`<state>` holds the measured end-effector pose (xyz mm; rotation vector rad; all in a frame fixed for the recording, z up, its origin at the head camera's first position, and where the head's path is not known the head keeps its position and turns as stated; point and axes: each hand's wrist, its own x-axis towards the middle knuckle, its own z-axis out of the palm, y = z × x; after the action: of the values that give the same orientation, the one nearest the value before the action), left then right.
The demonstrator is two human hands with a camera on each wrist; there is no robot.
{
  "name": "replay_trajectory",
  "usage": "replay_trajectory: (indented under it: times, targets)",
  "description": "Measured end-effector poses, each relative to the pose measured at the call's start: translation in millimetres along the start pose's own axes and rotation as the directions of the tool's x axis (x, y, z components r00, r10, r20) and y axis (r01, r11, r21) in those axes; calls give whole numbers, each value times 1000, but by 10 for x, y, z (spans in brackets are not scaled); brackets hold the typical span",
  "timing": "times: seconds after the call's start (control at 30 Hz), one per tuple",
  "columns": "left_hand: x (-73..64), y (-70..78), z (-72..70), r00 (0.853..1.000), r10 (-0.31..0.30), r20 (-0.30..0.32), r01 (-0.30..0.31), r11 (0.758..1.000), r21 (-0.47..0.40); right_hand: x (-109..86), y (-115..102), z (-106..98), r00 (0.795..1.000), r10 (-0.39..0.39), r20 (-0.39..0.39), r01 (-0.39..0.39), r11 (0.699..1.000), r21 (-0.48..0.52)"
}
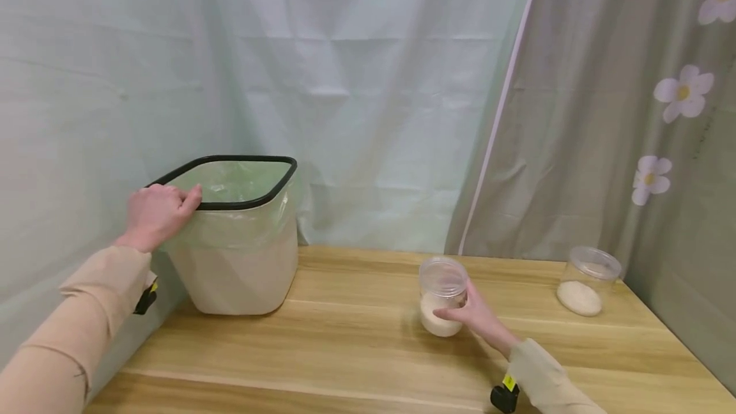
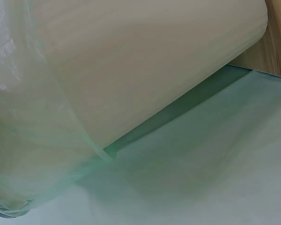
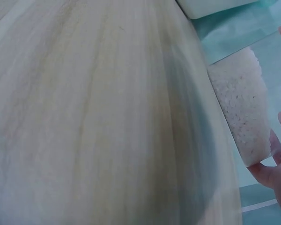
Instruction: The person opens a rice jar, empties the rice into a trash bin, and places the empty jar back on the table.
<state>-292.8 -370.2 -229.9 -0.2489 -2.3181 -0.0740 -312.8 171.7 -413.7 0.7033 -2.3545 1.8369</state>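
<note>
At the left of the head view stands a pale trash bin with a black rim and a thin green bag folded over it. My left hand grips the near left part of that rim, its fingertips hidden. My right hand holds a clear jar from its right side, thumb in front. White grains like rice fill its lower part in the right wrist view. I cannot tell whether the jar's base touches the table. The left wrist view shows the bin's side and bag.
A second clear jar with white contents stands at the table's right back. Beneath everything lies a wood-grain table. Pale curtains hang behind and at the left; a grey curtain with flowers hangs at the right.
</note>
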Motion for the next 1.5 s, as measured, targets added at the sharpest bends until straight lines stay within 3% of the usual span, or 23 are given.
replay_trajectory:
  times: [0.13, 0.37, 0.53, 0.87, 1.0, 1.17, 1.27, 1.5]
  targets:
    - [31, 22, 20, 1000, 2, -14, -2, 1000, 5, 5, -19, -30, 999, -40, -7, 40, 999, -24]
    - [81, 95, 61, 1000, 18, -17, -18, 1000, 3, 8, -69, -73, 1000, -2, -22, 0, 999, -53]
    - [81, 143, 82, 1000, 15, -26, -15, 1000, -2, 38, -47, -100, 999, -37, -8, 37, 997, -63]
    - [154, 336, 122, 1000, 26, -16, -26, 1000, -3, 39, -107, -155, 998, -62, -13, 61, 993, -104]
    - [189, 436, 135, 999, 37, 7, -37, 999, 10, -17, -233, -145, 999, -51, -10, 49, 993, -103]
    - [214, 529, 214, 996, 72, -43, -72, 997, 7, -97, -412, -135, 999, -43, -19, 40, 992, -122]
    - [215, 560, 251, 994, 79, -76, -79, 997, -6, -79, -348, -171, 998, -54, -19, 51, 991, -124]
    - [227, 655, 253, 996, 69, -57, -69, 998, -8, -37, -136, -278, 997, -73, -14, 70, 989, -133]
